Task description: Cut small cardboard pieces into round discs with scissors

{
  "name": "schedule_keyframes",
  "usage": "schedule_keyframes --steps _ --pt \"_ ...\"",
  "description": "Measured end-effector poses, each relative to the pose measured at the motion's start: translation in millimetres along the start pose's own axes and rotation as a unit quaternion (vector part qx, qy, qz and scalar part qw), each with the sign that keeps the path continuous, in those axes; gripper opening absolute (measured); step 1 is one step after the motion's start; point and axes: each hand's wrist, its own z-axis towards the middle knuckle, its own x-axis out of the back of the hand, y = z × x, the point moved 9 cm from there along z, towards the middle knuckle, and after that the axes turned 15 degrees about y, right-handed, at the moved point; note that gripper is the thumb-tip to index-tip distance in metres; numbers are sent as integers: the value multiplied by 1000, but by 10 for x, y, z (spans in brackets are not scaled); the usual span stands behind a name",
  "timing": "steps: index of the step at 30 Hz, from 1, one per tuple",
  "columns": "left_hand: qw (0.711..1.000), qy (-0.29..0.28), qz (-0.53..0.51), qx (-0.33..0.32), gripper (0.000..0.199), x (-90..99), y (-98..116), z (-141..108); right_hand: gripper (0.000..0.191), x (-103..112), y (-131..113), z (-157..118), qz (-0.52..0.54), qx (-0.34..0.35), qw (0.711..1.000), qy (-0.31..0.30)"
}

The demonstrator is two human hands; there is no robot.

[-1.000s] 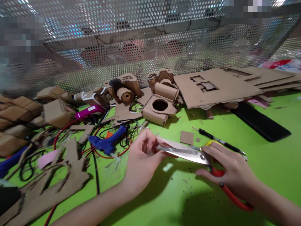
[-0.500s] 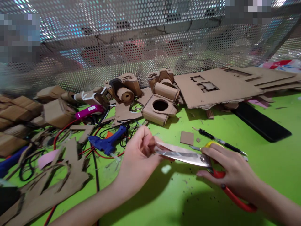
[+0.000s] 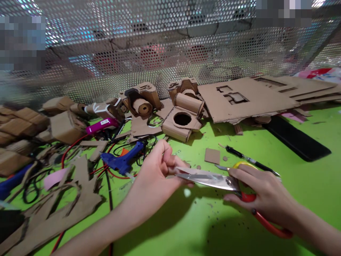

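My right hand [image 3: 262, 186] is wrapped around the red handles of a pair of scissors [image 3: 210, 179]. Their blades point left, slightly apart, with the tips at the fingers of my left hand [image 3: 160, 170]. The left fingers are pinched together, and whatever is between them is too hidden to name. A thing with a yellow handle [image 3: 243, 165] and a thin metal tip shows just behind my right fingers; I cannot tell if it is held. Beyond the blades lie a small cardboard square [image 3: 212, 155] and tiny cardboard discs [image 3: 198, 167].
A black pen [image 3: 247, 159] and a black slab [image 3: 295, 138] lie at right. Cardboard camera models [image 3: 142, 101] and a large cut-out sheet [image 3: 253, 99] stand along the perforated metal screen [image 3: 160, 35]. Blue glue gun [image 3: 124, 158], magenta tool [image 3: 102, 126], cords and cardboard scraps [image 3: 64, 199] crowd the left.
The scissor blades have come closer together, the upper one dropping. A small disc behind them now shows. Both hands stay nearly in place.
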Motion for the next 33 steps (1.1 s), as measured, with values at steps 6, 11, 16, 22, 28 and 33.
schedule_keyframes --steps 6,11,16,22,28,33 --pt "1000 3 4 18 36 49 3 47 44 108 108 35 -15 -63 997 52" --pt "998 4 62 29 17 38 -25 98 60 224 255 53 -63 -136 987 63" --pt "996 33 61 49 7 64 -57 107 53 221 372 47 -51 -196 976 73" --pt "995 66 2 72 11 119 -136 132 42 192 416 -15 -52 -219 971 79" --pt "994 70 -36 71 19 110 -138 126 44 151 363 -4 -36 -194 979 59" --pt "996 69 -53 24 29 101 -49 102 41 91 282 -40 -12 -164 986 40"
